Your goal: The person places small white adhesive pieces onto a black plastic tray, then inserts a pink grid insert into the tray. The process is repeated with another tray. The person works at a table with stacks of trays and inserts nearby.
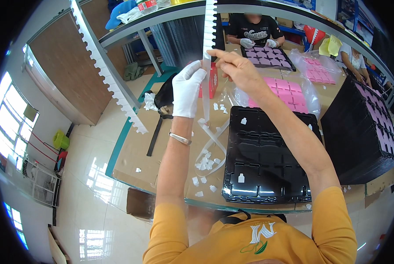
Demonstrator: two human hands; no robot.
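White tape [206,99], probably light and limp, suits edge pinching: the left hand [186,90] grips it, the right hand [241,72] extends a finger, its hold unclear.

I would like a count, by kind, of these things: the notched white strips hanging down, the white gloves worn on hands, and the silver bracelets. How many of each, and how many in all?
Notched white strips: 2
White gloves: 3
Silver bracelet: 1
Total: 6
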